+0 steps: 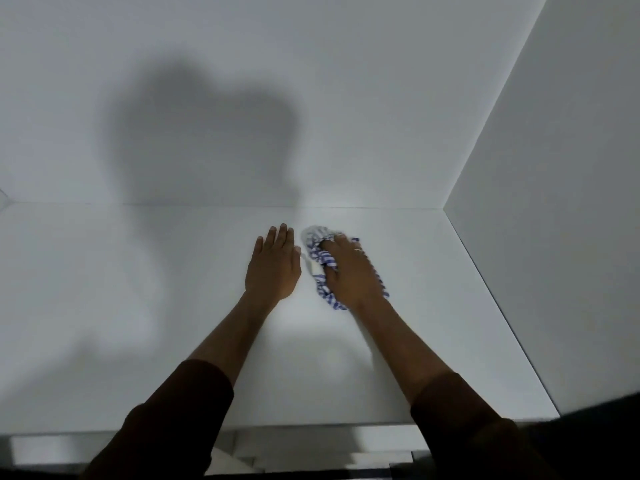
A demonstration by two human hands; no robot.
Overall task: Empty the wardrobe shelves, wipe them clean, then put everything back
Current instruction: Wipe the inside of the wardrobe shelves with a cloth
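— Where's the cloth (pixel 323 261)?
— Bunched under the right hand (pixel 349 271), whose fingers curl into it, pressing it on the white shelf (pixel 433 306).
— And the left hand (pixel 273 265)?
— Just beside it, flat, fingers straight and together.

The right hand (pixel 349 271) covers the middle of the cloth (pixel 320 261); only the edges show. The cloth's far end and the right fingers (pixel 337 237) are motion-blurred. The shelf (pixel 138 323) is cut off at the left edge. Both sleeves (pixel 166 420) run out of the bottom edge. Items below the shelf front are too dim to identify.
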